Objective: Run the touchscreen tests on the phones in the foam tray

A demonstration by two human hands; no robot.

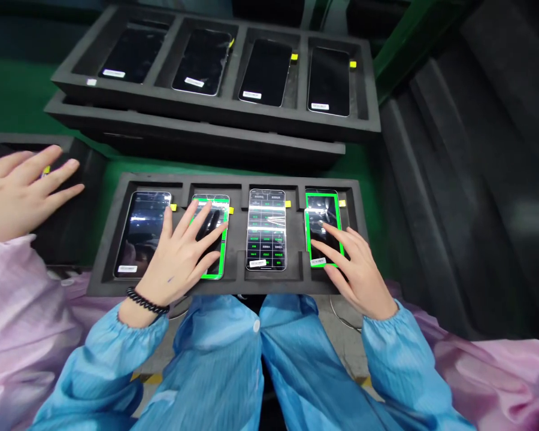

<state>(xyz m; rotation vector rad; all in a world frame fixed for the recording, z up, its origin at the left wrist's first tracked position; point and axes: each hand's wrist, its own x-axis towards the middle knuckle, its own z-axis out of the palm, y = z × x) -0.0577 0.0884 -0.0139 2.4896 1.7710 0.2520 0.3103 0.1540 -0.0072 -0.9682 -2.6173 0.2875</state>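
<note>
So, a grey foam tray point(108, 263) is sitting at centre frame carrying four phones. The left hand point(179, 257) is lying flat, fingers spread, on the second phone point(215, 239); the right hand point(354, 269) is fingertipping the green-bordered fourth phone point(323, 224), gripping nothing. A co-worker's hand point(18, 191) is hovering at the left edge.

We are looking down at a dark foam tray point(108, 263) holding four phones, our left hand point(179, 257) lying spread, fingers open, on the green-framed second phone point(213, 236) and our right hand point(354, 269) touching the green-framed fourth phone point(323, 224) with open fingers. The first phone point(141, 233) is sitting dark and the third phone point(266, 229) is showing a grid screen. A co-worker's hand point(22, 188) in a pink sleeve is resting at left, and stacked trays point(215, 114) of dark phones are sitting behind.
</note>
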